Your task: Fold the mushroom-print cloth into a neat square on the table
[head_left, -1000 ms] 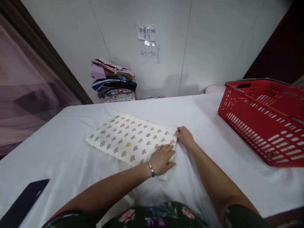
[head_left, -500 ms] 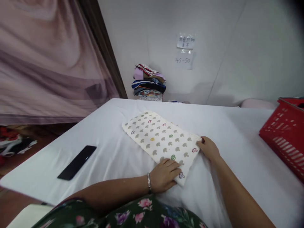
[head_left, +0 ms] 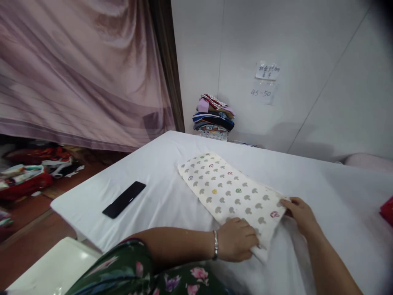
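Note:
A folded cream cloth (head_left: 227, 184) printed with small mushrooms, mostly grey with a few coloured ones, lies slantwise on a white-covered table (head_left: 172, 164). Its right corner is pinched in my right hand (head_left: 302, 215), thumb on top, and lifted slightly off the table. My left hand (head_left: 236, 241), with a silver bracelet on the wrist, has its fingers curled over the near edge of the cloth. The near corner beside those fingers is bent. What is under the left palm stays hidden.
A black phone (head_left: 124, 199) lies on the table to the left. Folded clothes (head_left: 214, 119) are stacked beyond the far edge, by the wall. Part of a red basket (head_left: 387, 211) shows at the right. A pale stool (head_left: 58, 262) stands at lower left, near a pink curtain (head_left: 92, 73).
The view has swung right-to-left, so everything sits further right in the picture. My right hand has raised the cloth's corner a little, and my left fingers have curled in at the near edge.

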A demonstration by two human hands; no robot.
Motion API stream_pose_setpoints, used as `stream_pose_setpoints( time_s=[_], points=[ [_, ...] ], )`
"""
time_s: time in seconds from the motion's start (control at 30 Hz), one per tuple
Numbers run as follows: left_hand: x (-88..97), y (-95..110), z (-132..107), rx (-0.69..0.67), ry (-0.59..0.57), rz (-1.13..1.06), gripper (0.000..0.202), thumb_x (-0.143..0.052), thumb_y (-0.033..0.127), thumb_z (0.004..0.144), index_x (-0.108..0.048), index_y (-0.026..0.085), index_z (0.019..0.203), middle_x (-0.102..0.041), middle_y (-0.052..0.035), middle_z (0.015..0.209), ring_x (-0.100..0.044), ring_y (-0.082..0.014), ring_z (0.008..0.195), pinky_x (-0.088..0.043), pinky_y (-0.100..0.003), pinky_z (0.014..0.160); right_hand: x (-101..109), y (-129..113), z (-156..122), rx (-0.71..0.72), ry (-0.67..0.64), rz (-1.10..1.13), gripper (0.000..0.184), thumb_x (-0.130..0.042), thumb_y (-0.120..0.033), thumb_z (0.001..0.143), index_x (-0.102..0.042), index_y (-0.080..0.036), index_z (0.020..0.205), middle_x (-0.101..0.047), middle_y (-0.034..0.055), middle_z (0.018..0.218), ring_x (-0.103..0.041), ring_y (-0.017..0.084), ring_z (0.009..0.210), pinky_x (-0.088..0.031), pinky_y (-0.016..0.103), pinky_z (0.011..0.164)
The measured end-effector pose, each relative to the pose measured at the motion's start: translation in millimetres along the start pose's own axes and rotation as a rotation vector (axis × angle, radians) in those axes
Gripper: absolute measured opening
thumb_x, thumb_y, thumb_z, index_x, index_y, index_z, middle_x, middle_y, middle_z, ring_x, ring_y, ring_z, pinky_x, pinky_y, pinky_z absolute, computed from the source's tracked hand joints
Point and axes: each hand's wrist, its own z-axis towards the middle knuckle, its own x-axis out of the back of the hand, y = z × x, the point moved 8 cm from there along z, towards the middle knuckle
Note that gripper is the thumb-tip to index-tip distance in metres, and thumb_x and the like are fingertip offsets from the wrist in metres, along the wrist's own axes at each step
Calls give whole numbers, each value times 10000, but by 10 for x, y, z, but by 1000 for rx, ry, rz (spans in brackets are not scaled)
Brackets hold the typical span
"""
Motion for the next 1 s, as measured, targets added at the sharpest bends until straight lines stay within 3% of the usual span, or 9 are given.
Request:
stream_pose_setpoints(
  time_s=[0.17,0.27,0.37,0.47,0.57,0.63,0.77,0.87,1.0],
  points=[
    [-200,323,286,-106,40,-46,252,-527,419,810,-551,201,935,-636,3,912,-542,-156,829,-361,-313,636,246,216,2,-219,45,220,455,-739,-244,442,-535,-224,848,-602,-31,566,-571,166,480,-483,286,469],
    [-259,289,389,-115,40,-156,357,-525,552,788,-578,215,895,-654,10,853,-575,-148,796,-387,-295,627,252,313,-10,-252,3,222,473,-740,-231,467,-544,-226,897,-620,-19,568,-582,181,471,-491,297,457],
    [-92,-162,406,10,85,-220,430,-493,583,800,-582,210,994,-664,-18,953,-590,-149,901,-423,-272,739,231,352,3,-255,-25,202,492,-742,-254,500,-545,-230,951,-637,-8,587,-602,201,488,-508,321,475],
    [120,-960,221,227,107,-101,490,-483,573,807,-546,221,1143,-565,-71,1234,-475,-218,1164,-330,-377,979,230,379,36,-266,-32,182,496,-746,-266,507,-554,-230,963,-651,8,605,-619,218,510,-524,339,496],
    [163,-1930,-256,668,9,29,558,-427,579,820,-464,250,1269,-398,-82,1404,-285,-283,1318,-175,-510,1061,249,406,77,-247,-11,196,498,-760,-268,490,-578,-233,952,-658,9,626,-617,204,511,-521,316,489],
    [98,-2364,-600,909,-78,2,603,-353,606,832,-389,271,1332,-301,-69,1461,-210,-287,1352,-121,-545,1068,258,419,94,-222,3,186,496,-767,-268,481,-586,-235,941,-654,0,619,-606,189,496,-506,292,464],
    [65,-2567,-789,944,-86,-73,622,-301,626,839,-381,262,1337,-266,-57,1476,-176,-261,1366,-114,-519,1081,276,410,85,-186,25,134,482,-765,-284,483,-589,-234,929,-649,-1,621,-594,182,482,-488,281,433],
    [256,-2627,-908,993,35,-58,539,-323,568,863,-460,251,1276,-340,-58,1443,-260,-235,1338,-199,-452,1073,304,390,66,-175,47,137,474,-764,-285,483,-593,-237,923,-651,18,646,-605,196,502,-511,308,467],
    [538,-2866,-1524,1332,188,12,480,-378,485,863,-521,190,1212,-437,-98,1374,-366,-239,1274,-290,-370,1029,361,401,87,-164,93,175,446,-772,-279,495,-605,-265,908,-644,74,722,-613,205,517,-508,318,493]
  ],
)
